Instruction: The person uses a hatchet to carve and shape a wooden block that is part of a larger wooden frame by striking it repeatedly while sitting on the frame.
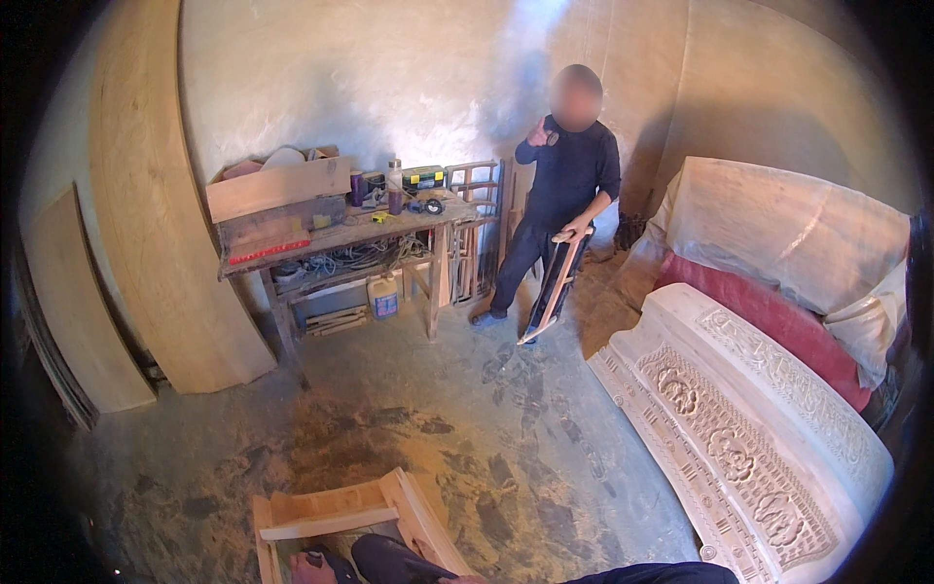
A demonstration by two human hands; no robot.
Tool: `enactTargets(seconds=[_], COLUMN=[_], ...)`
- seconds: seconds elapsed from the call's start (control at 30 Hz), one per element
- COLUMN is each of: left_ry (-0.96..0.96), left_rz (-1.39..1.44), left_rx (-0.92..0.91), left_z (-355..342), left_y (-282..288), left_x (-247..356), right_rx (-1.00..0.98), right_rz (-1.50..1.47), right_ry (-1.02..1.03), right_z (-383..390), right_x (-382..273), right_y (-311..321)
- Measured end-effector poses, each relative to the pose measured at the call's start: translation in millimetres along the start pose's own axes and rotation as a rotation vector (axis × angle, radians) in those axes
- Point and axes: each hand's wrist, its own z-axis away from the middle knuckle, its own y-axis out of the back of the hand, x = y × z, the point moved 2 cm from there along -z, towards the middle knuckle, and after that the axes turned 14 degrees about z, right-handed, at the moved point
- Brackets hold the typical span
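At the lower edge, a light wooden frame (331, 526) with joined bars lies on the floor by my dark-clad limb (399, 560). A pinkish patch (309, 567) beside dark cloth shows inside the frame. It may be my left hand, but its fingers cannot be made out. A sliver of skin (465, 580) at the bottom edge may be my right hand; the picture cuts it off. Dark cloth (652, 574) of mine reaches in from the lower right. Whether either hand holds anything is hidden.
A co-worker (574, 165) stands ahead, one hand raised, the other on a wooden frame saw (556, 292). A cluttered workbench (365, 234) stands by the wall. Tall boards (146, 195) lean at left. A large carved wooden panel (739, 438) lies at right before a covered pile (788, 224).
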Motion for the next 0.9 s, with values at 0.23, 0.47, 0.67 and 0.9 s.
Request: enactTargets(seconds=[0.23,0.47,0.67,0.9], left_ry=[0.079,0.059,0.101,0.155], left_rz=[0.017,-0.015,-0.002,0.009], left_rx=[-0.048,-0.088,-0.118,-0.192], left_z=[-3,-6,-2,-6], left_y=[-7,-17,-4,-4], left_x=[-9,-14,2,-2], right_rx=[-0.143,-0.144,-0.191,-0.037], right_rz=[-0.667,-1.373,-0.127,-0.372], right_ry=[-0.469,-0.788,-0.237,-0.194], right_z=[0,-3,-3,-1], right_x=[-11,12,11,3], right_y=[4,-36,-18,-6])
